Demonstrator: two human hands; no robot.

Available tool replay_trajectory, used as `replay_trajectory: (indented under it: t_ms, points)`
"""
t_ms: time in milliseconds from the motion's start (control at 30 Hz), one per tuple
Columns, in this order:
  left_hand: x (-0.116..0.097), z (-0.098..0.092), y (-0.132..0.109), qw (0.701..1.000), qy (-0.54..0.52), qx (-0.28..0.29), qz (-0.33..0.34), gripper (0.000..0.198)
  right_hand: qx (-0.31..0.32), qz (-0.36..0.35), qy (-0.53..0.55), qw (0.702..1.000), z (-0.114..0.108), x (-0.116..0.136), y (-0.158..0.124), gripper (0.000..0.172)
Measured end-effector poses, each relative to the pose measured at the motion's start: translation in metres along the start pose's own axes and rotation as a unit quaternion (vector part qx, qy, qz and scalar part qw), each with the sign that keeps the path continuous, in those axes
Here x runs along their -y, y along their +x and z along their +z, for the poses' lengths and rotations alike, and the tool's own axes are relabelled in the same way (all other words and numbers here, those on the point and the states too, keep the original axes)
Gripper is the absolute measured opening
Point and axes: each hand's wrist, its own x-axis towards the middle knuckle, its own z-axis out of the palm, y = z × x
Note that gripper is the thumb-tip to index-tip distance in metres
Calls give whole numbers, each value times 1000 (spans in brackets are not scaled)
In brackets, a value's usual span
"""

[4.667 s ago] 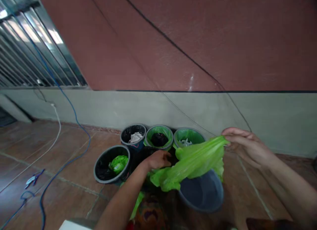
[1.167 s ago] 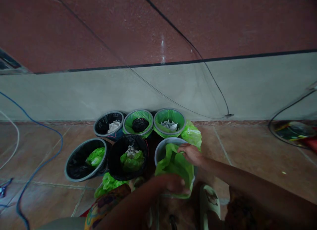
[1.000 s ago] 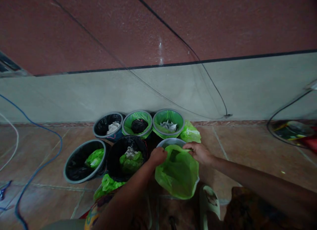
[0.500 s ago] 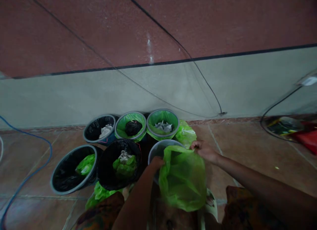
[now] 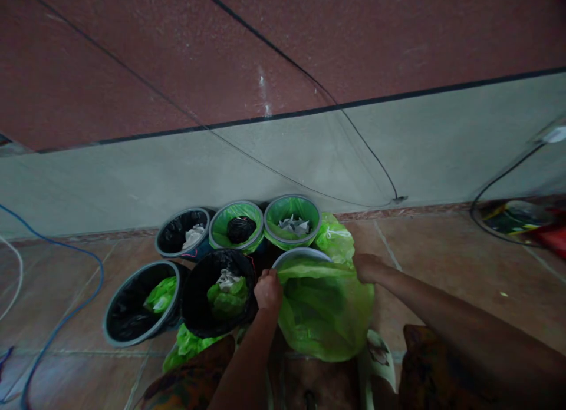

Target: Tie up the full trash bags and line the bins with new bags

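Observation:
A thin green garbage bag (image 5: 327,316) hangs spread between my two hands, its mouth pulled wide. My left hand (image 5: 268,289) is closed on the left end of its rim, and my right hand (image 5: 368,267) grips the right end; the fingertips of the right are partly hidden. Behind the bag stands a grey trash bin (image 5: 302,254), of which only the upper rim shows. Just left of my left hand is a bin lined with a black bag (image 5: 197,301), holding crumpled green plastic (image 5: 227,298) and some white scraps.
Along the wall stand a black-lined bin (image 5: 170,233) and two green-lined bins (image 5: 216,227). Another black-lined bin (image 5: 128,316) is front left. A tied green bag (image 5: 333,239) sits at right. A blue cable (image 5: 66,304) crosses the left floor; a black cord (image 5: 499,174) hangs at right.
My hands have moved apart, stretching the bag's mouth wider. The left hand came out from over the grey bin to the left; the view shifted slightly.

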Motion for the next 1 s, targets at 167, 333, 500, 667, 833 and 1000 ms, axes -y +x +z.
replay_trajectory:
  t_ms: [167, 333, 500, 667, 833, 1000]
  points:
    - [-4, 1, -4, 987, -106, -108, 63, 27, 57, -116, -18, 991, 2, 43, 2, 53]
    - [-9, -5, -5, 972, -193, -135, 20, 21, 107, -144, -46, 983, 16, 70, -2, 31]
    - [-4, -6, -5, 976, -169, -134, 14, 21, 42, -88, -62, 993, 10, 69, 4, 21]
    - [1, -2, -9, 994, -98, -55, -16, 29, -31, -64, -70, 995, 0, 68, 11, 29]
    - [-6, -5, -6, 993, -74, -48, 74, 57, -6, -74, -46, 996, 11, 71, 15, 30]
    - [-21, -8, 14, 990, -42, 13, 133, 29, 27, -111, 26, 993, 24, 67, 25, 27]
